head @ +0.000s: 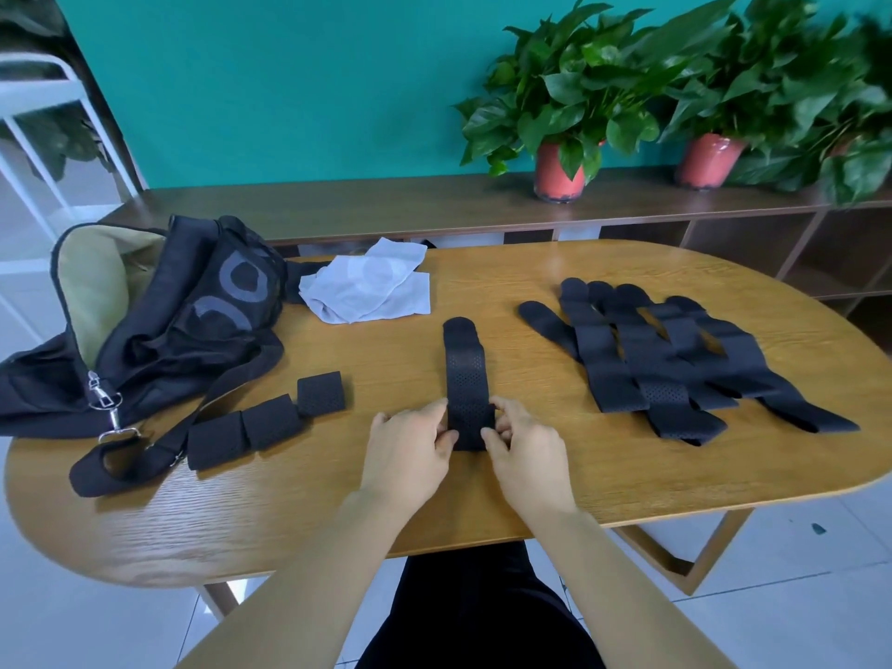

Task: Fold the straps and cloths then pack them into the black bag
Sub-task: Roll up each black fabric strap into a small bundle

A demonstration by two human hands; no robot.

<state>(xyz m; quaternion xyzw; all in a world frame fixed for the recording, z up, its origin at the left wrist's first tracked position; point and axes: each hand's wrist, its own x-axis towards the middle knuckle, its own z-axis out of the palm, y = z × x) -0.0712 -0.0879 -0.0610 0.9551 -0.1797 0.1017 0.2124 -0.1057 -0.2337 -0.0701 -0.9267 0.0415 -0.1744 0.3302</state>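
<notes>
At centre frame, the left hand (410, 441) and right hand (523, 446) pinch the near end of the strap (466, 379) from either side, seemingly to fold it squarely like the folded straps (270, 420) beside the black bag (169, 321) at left.

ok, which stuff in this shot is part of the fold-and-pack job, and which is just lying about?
Job:
- strap being folded, its near end pinched by left hand and right hand
- three folded straps
- unfolded strap pile
- pale cloths
- black bag, open

Just there:
- table
- two potted plants
- wooden sideboard
- white rack
</notes>
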